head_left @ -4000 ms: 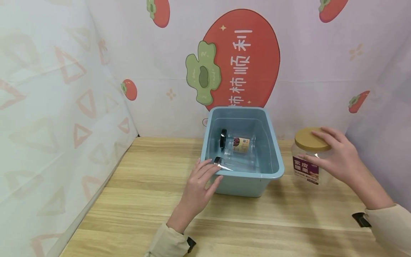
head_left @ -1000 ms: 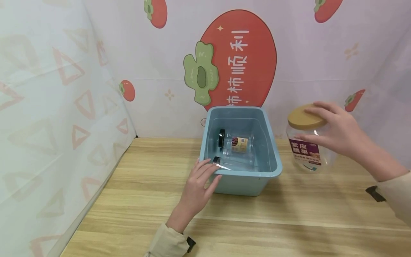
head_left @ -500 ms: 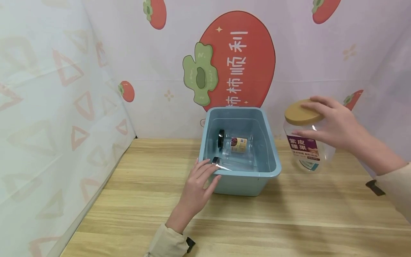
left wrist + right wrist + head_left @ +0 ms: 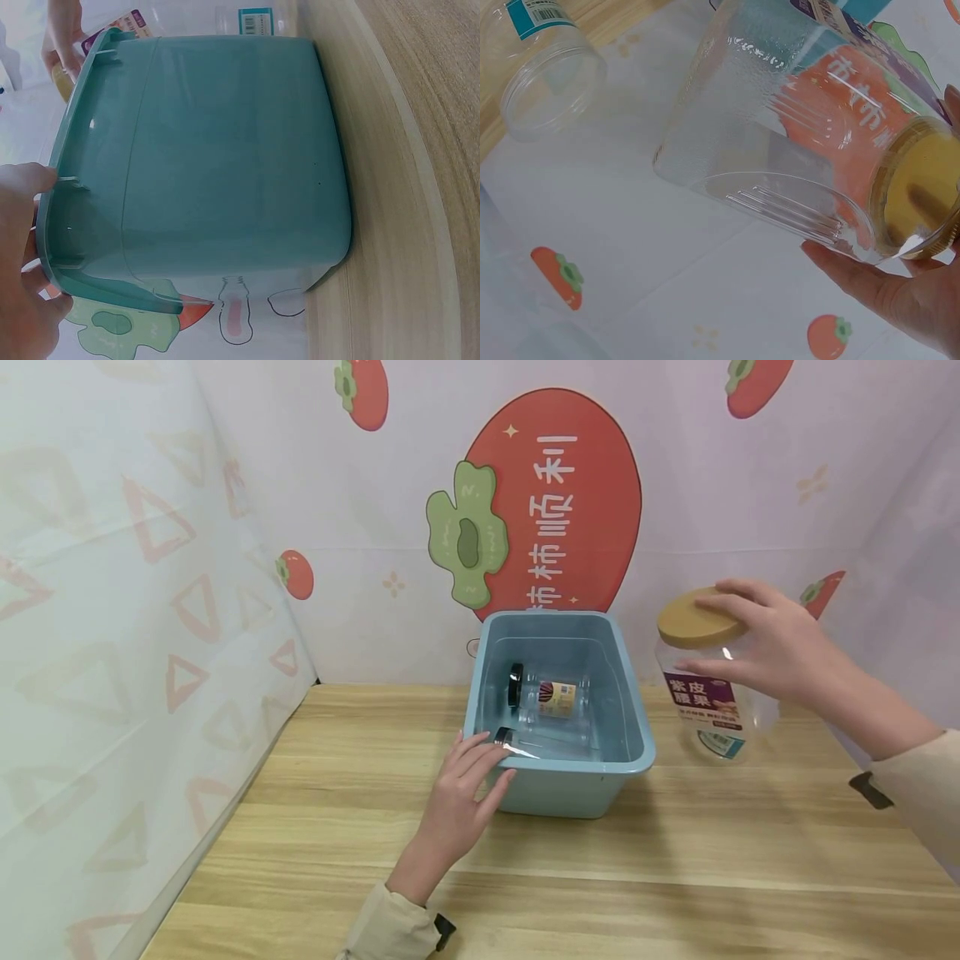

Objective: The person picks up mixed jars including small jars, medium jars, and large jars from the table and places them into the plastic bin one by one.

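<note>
My right hand (image 4: 780, 652) grips a clear plastic jar (image 4: 697, 700) by its gold lid and upper side. The jar is tilted and raised over the table, right of the basin, and has a purple label. Behind it, an open-mouthed clear jar (image 4: 551, 94) with a teal label stands on the table, mostly hidden in the head view. My left hand (image 4: 457, 797) holds the near left rim of a blue plastic basin (image 4: 558, 793), thumb outside and fingers over the edge. Inside the basin lie a black-lidded clear jar (image 4: 557, 697) and a slimmer black-capped clear container (image 4: 551, 747).
The basin stands on a wooden table (image 4: 337, 843) near its back edge. A printed cloth (image 4: 360, 610) with persimmon pictures hangs behind, and another cloth (image 4: 112, 635) with triangle shapes hangs at the left.
My right hand has raised the gold-lidded jar off the table and moved it left toward the basin, uncovering the teal label behind. My left hand keeps its place on the rim.
</note>
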Demonstrator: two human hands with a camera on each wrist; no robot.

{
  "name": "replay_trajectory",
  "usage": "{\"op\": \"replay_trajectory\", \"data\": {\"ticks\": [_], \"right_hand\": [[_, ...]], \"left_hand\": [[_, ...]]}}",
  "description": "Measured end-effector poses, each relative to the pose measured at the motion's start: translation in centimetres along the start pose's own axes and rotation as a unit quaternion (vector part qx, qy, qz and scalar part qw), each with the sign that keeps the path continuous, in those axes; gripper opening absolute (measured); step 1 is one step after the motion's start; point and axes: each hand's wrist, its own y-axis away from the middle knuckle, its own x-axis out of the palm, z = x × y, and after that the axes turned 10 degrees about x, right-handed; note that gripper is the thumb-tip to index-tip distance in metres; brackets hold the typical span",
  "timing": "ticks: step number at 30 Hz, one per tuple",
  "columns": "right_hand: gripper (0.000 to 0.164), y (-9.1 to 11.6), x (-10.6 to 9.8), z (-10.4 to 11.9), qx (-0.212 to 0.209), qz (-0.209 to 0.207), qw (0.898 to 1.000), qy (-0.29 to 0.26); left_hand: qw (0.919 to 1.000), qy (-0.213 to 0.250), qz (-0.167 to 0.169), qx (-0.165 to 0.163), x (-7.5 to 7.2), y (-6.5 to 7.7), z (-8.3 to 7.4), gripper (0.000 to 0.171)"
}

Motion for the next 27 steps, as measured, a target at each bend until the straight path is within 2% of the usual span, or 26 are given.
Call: {"op": "replay_trajectory", "data": {"ticks": [8, 17, 27], "right_hand": [[0.079, -0.3, -0.2, 0.3, -0.008, -0.006, 1.000, -0.002], [0.080, -0.8, -0.3, 0.7, -0.004, 0.006, 1.000, 0.003], [0.078, -1.4, -0.3, 1.2, -0.021, -0.010, 1.000, 0.002]], "left_hand": [[1.0000, 0.000, -0.004, 0.001, 0.1, 0.1, 0.1, 0.025], [0.9999, 0.004, -0.009, 0.005, 0.2, 0.0, 0.1, 0.025], [0.9999, 0.006, -0.009, 0.003, 0.2, 0.0, 0.1, 0.024]]}}
